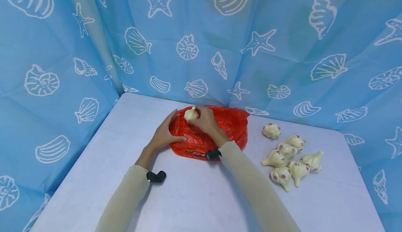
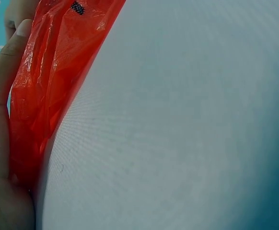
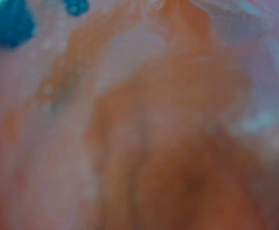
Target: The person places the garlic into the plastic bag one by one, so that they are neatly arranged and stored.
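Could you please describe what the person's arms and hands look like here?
Both arms wear long, plain sleeves in a pale beige-grey, ending near the wrists. A small black camera sits at each wrist. The left hand and right hand are bare, without gloves.

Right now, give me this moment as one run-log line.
right hand: holds garlic bulb over red bag, height unclear | left hand: touches bag's left side | other bulbs: on table, right of bag

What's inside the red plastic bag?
The right hand holds a garlic bulb over or inside the red plastic bag, whose inside partly shows. Whatever lies beneath that hand is covered.
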### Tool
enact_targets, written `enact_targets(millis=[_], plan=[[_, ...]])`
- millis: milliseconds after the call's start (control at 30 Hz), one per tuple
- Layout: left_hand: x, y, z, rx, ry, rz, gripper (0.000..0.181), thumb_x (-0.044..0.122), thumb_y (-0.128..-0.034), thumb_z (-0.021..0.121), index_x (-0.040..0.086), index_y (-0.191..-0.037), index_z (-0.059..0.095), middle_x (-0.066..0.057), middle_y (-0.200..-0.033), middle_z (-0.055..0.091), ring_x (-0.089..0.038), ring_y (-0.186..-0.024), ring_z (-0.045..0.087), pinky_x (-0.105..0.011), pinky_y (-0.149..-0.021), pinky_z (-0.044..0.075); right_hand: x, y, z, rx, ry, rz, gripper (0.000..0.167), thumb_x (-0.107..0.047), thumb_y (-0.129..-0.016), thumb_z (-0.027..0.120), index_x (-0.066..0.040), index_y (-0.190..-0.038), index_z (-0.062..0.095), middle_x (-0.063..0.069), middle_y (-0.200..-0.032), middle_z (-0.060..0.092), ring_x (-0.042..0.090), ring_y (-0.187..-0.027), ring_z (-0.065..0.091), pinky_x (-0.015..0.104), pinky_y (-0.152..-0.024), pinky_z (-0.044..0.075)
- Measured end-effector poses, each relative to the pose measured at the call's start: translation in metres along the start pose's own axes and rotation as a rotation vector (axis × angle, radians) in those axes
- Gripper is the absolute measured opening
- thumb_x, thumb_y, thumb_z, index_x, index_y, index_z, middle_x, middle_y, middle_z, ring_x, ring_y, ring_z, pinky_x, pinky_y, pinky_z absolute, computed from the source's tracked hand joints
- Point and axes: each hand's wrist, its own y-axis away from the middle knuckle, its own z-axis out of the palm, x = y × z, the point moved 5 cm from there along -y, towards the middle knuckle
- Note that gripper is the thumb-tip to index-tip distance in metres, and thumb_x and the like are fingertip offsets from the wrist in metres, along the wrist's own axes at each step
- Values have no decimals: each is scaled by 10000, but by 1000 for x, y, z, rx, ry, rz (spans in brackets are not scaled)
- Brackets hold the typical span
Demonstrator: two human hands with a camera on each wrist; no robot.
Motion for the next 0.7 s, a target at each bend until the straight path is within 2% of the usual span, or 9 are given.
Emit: enact_targets(millis=[133, 300, 500, 700], plan=[[0, 0, 0, 1, 3, -2, 1137, 391, -653, 895, 237, -1556, 221, 50, -1514, 386, -192, -1387, 348, -502, -1019, 433, 2, 0, 1, 11, -21, -10, 481, -194, -791, 824, 1, -1184, 626, 115, -1110, 669, 242, -954, 618, 377, -866, 545], [2, 0, -1, 3, 7, 0, 1143, 399, -651, 895, 262, -1558, 212, 70, -1516, 380, -183, -1385, 348, -494, -1020, 434, 7, 2, 3, 16, -64, 30, 475, -204, -790, 826, -20, -1175, 618, 100, -1100, 670, 234, -938, 608, 377, -859, 548], [2, -1, -1, 10, -6, -3, 1147, 424, -645, 892, 303, -1555, 205, 93, -1517, 375, -171, -1384, 351, -477, -1021, 436, 11, 4, 4, 18, -69, 61, 502, -231, -797, 823, -34, -1204, 605, 93, -1131, 668, 227, -956, 607, 384, -882, 545], [2, 1, 0, 11, 5, -5, 1139, 396, -648, 896, 274, -1555, 218, 82, -1513, 383, -182, -1381, 358, -485, -1015, 440, 13, 6, 4, 26, -71, 69, 494, -244, -803, 816, -35, -1199, 607, 92, -1129, 669, 224, -955, 603, 375, -867, 550]])
